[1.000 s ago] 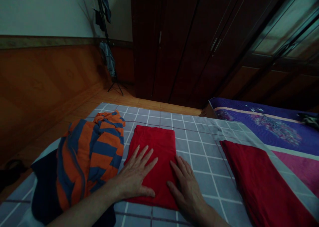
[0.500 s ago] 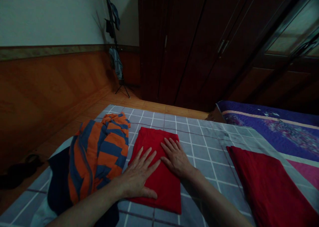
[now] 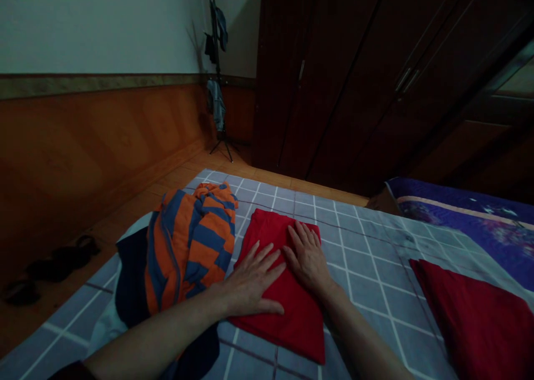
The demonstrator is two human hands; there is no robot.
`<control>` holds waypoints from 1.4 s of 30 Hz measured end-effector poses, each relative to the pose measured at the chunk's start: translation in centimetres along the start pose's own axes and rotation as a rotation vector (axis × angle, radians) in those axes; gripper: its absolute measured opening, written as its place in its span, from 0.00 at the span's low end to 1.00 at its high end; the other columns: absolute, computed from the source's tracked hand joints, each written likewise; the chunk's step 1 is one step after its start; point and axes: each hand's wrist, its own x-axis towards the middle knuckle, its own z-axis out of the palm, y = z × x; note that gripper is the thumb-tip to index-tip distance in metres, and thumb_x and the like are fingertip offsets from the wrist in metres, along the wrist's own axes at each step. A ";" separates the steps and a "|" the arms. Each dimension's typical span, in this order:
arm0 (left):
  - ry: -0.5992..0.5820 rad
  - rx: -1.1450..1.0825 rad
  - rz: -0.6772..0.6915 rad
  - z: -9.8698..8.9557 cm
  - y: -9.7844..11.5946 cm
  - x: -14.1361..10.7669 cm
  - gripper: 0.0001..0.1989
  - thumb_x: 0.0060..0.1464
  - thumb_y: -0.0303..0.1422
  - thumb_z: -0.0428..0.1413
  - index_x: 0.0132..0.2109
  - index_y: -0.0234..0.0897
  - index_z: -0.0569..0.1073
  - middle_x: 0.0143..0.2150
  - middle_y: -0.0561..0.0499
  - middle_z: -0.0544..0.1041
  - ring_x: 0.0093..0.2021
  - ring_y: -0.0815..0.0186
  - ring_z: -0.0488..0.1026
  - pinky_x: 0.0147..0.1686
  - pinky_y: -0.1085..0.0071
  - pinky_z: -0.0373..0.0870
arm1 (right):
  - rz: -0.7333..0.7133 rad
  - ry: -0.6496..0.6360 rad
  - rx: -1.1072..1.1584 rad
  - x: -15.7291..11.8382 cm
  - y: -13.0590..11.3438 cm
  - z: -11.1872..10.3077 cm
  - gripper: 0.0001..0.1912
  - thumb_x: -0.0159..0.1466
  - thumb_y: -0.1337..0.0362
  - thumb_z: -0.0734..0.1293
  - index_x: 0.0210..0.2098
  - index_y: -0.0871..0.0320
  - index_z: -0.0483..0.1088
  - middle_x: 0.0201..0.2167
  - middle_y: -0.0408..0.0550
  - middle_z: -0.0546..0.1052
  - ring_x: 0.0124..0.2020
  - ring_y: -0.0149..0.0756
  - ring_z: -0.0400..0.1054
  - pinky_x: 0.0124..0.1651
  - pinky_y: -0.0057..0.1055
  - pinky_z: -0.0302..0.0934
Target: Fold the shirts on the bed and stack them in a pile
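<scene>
A red folded garment (image 3: 298, 330) lies flat on the grey checked bedsheet (image 3: 367, 269) in front of me. My left hand (image 3: 254, 282) rests palm down on its left half, fingers spread. Toward its upper right part, my right hand (image 3: 307, 257) also lies flat, with the fingers stretched out. Neither hand grips the cloth. Just left of it sits a crumpled orange and blue striped garment (image 3: 192, 241), on top of dark navy cloth (image 3: 132, 280). What kind of garment the red one is, I cannot tell.
Another folded red cloth (image 3: 479, 313) lies at the right of the bed. Beyond the bed stand a dark wardrobe (image 3: 334, 79) and a coat rack (image 3: 217, 74). A purple floral cover (image 3: 467, 207) shows at right. Dark shoes (image 3: 62, 263) are on the floor at left.
The view has turned a little left, so everything sits further right in the picture. Both hands remain flat on the red garment, in nearly the same places.
</scene>
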 end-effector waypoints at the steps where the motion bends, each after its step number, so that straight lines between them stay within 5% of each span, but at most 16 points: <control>1: 0.023 0.017 -0.019 -0.1 -0.2 0.0 0.42 0.53 0.56 0.50 0.67 0.40 0.51 0.70 0.42 0.45 0.69 0.52 0.36 0.65 0.50 0.38 | 0.004 0.004 -0.018 -0.1 0.4 0.1 0.29 0.67 0.52 0.55 0.63 0.62 0.57 0.65 0.57 0.54 0.66 0.48 0.44 0.65 0.51 0.40; 6: 0.030 0.036 -0.223 -0.7 -1.2 0.1 0.45 0.54 0.56 0.50 0.69 0.34 0.43 0.70 0.38 0.34 0.69 0.48 0.28 0.64 0.45 0.37 | 0.207 0.085 -0.107 0.0 2.8 0.1 0.32 0.67 0.49 0.54 0.61 0.67 0.58 0.64 0.64 0.56 0.65 0.57 0.46 0.61 0.55 0.45; 11: 0.023 -0.011 -0.314 -0.5 -1.7 0.3 0.48 0.53 0.57 0.49 0.69 0.33 0.41 0.70 0.35 0.29 0.68 0.47 0.27 0.64 0.48 0.41 | -0.068 -0.011 -0.020 -0.3 1.6 0.3 0.32 0.67 0.48 0.54 0.64 0.59 0.55 0.66 0.56 0.54 0.67 0.49 0.42 0.64 0.52 0.41; 21: 0.126 0.043 -0.342 1.4 -2.6 0.7 0.45 0.56 0.55 0.46 0.68 0.28 0.43 0.70 0.31 0.36 0.69 0.46 0.35 0.63 0.46 0.43 | -0.036 -0.093 0.023 -1.6 -1.4 -0.4 0.33 0.65 0.48 0.57 0.64 0.60 0.55 0.66 0.58 0.53 0.67 0.52 0.42 0.65 0.52 0.39; 25: 0.274 0.020 -0.365 1.7 -3.5 0.9 0.40 0.59 0.51 0.44 0.67 0.23 0.47 0.69 0.30 0.46 0.68 0.49 0.44 0.63 0.53 0.48 | 0.185 0.052 0.284 -2.2 -0.1 -1.7 0.33 0.61 0.54 0.61 0.61 0.64 0.57 0.64 0.63 0.55 0.65 0.52 0.46 0.63 0.51 0.47; 28: 0.404 -0.039 -0.447 1.2 -4.7 1.2 0.33 0.61 0.46 0.43 0.64 0.24 0.53 0.63 0.32 0.61 0.63 0.53 0.59 0.60 0.58 0.57 | 0.495 0.124 0.697 -4.1 1.2 -3.6 0.31 0.57 0.56 0.62 0.58 0.62 0.59 0.58 0.63 0.64 0.56 0.50 0.62 0.54 0.49 0.61; 33: 0.270 -0.188 -0.603 -0.3 -5.8 1.3 0.32 0.56 0.47 0.47 0.61 0.30 0.58 0.44 0.43 0.75 0.44 0.56 0.74 0.42 0.65 0.68 | 0.898 -0.072 1.352 -8.7 0.5 -6.2 0.28 0.53 0.55 0.68 0.50 0.60 0.62 0.39 0.53 0.74 0.32 0.37 0.72 0.27 0.31 0.66; 40: 0.101 -0.148 -0.590 -0.8 -5.8 1.5 0.21 0.54 0.51 0.47 0.37 0.36 0.69 0.31 0.49 0.74 0.34 0.58 0.73 0.30 0.69 0.61 | 0.810 -0.457 1.543 -11.0 -3.4 -6.9 0.25 0.50 0.50 0.70 0.38 0.64 0.69 0.19 0.45 0.73 0.14 0.30 0.64 0.14 0.24 0.56; 42: 0.082 -0.179 -0.585 -0.7 -5.9 1.5 0.22 0.54 0.53 0.46 0.30 0.38 0.66 0.27 0.51 0.72 0.31 0.60 0.72 0.28 0.71 0.59 | 0.792 -0.458 1.579 -10.8 -3.8 -6.7 0.21 0.50 0.52 0.70 0.32 0.64 0.70 0.17 0.46 0.72 0.14 0.29 0.64 0.16 0.23 0.54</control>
